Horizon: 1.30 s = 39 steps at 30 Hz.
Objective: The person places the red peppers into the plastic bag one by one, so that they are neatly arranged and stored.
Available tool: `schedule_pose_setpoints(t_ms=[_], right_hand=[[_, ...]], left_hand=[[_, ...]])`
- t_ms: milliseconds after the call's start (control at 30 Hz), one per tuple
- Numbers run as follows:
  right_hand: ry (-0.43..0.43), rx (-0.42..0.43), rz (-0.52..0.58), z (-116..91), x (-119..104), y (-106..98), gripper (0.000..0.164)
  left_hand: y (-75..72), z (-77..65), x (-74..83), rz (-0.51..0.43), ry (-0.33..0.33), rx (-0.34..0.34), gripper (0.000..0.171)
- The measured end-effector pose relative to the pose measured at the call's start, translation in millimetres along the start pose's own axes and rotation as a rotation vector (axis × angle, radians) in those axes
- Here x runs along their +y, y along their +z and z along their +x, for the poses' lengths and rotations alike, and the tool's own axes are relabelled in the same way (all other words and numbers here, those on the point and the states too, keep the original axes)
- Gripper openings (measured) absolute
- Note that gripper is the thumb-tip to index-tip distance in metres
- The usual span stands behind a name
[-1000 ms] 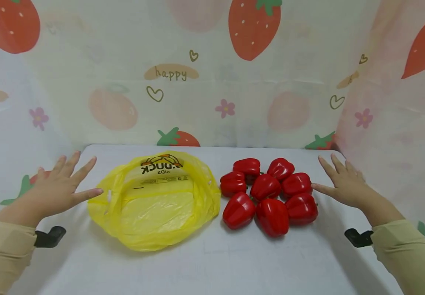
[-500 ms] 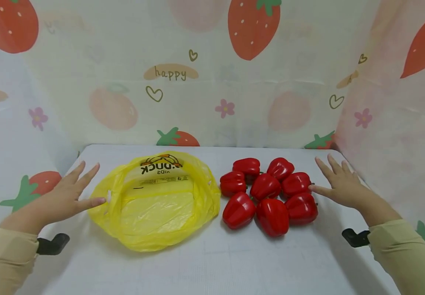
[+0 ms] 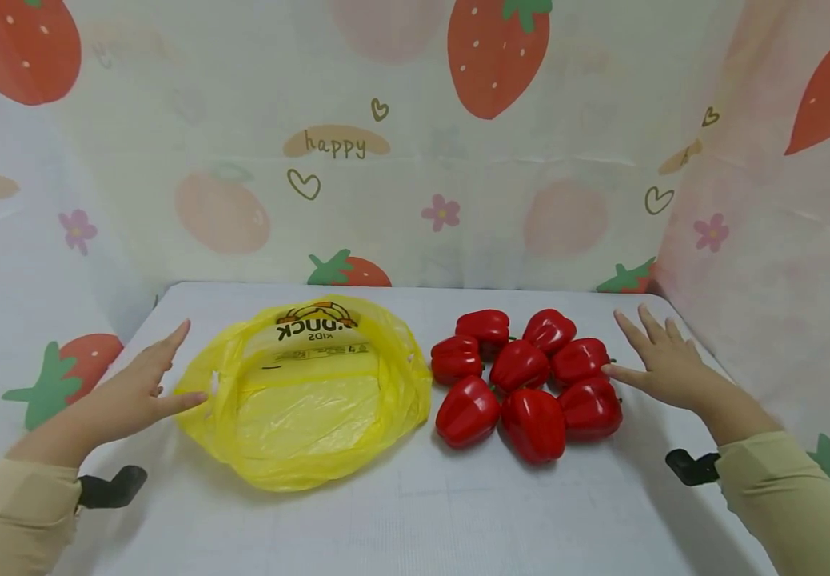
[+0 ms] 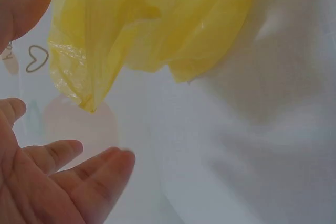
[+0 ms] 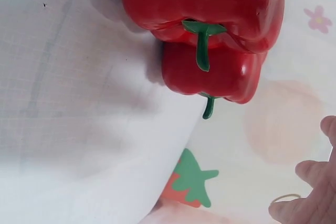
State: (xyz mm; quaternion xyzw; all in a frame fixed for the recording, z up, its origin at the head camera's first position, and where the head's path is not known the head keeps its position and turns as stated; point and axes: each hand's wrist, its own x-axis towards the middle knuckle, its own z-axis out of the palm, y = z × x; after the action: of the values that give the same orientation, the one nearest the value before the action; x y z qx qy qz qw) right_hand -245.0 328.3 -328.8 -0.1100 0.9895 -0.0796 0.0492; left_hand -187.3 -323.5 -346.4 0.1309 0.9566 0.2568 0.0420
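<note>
A yellow plastic bag lies on the left half of the table with its mouth spread wide, its duck print showing upside down or mirrored inside. My left hand is at the bag's left edge, fingers straight, thumb overlapping the rim in the head view. In the left wrist view the bag hangs beyond the spread fingers. Several shiny red bell peppers form a cluster right of the bag. My right hand hovers beside them with fingers spread, holding nothing. The right wrist view shows two green-stemmed peppers near its fingertips.
A white-covered table bears everything. Behind it and along both sides hangs a strawberry-print cloth. Each wrist carries a black camera mount, such as the right mount.
My left hand has shifted slightly right and down toward the bag, its fingers drawing closer together. The right hand has moved slightly left. Bag and bell peppers stay in place.
</note>
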Motion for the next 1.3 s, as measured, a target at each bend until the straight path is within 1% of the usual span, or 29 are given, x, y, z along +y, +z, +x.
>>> schedule_pose_setpoints(t_ms=[133, 267, 333, 400, 600, 700, 800, 867, 1067, 1300], right_hand=[[-0.001, -0.003, 0.001, 0, 0, 2, 0.095], [-0.004, -0.005, 0.017, 1, -1, 4, 0.095], [-0.005, -0.006, 0.024, 2, -1, 5, 0.095], [-0.005, -0.005, 0.024, 2, -1, 6, 0.095], [0.003, -0.008, 0.025, 1, 1, 9, 0.096], [0.006, -0.009, 0.036, 0, 1, 10, 0.097], [0.007, -0.008, 0.041, -1, 1, 11, 0.097], [0.007, -0.008, 0.047, -1, 1, 12, 0.097], [0.001, -0.007, 0.076, -2, 4, 13, 0.098], [-0.010, -0.017, 0.181, -11, 2, 16, 0.097]], left_hand=[[2.9, -1.1, -3.7, -0.059, -0.010, 0.008, 0.105], [5.5, -3.0, -7.2, -0.086, -0.040, 0.013, 0.105], [6.4, -4.0, -8.5, -0.091, -0.059, 0.020, 0.102], [6.9, -4.5, -9.6, -0.098, -0.085, 0.028, 0.094], [9.3, -3.8, -12.2, -0.150, -0.140, 0.074, 0.061], [10.7, -4.0, -13.9, -0.141, -0.168, 0.099, 0.053], [12.0, -4.0, -15.1, -0.146, -0.196, 0.105, 0.051], [12.7, -4.3, -15.4, -0.151, -0.203, 0.103, 0.051], [15.1, -5.5, -13.5, -0.151, -0.203, 0.100, 0.050], [13.6, -6.5, -13.2, -0.125, -0.212, 0.094, 0.046]])
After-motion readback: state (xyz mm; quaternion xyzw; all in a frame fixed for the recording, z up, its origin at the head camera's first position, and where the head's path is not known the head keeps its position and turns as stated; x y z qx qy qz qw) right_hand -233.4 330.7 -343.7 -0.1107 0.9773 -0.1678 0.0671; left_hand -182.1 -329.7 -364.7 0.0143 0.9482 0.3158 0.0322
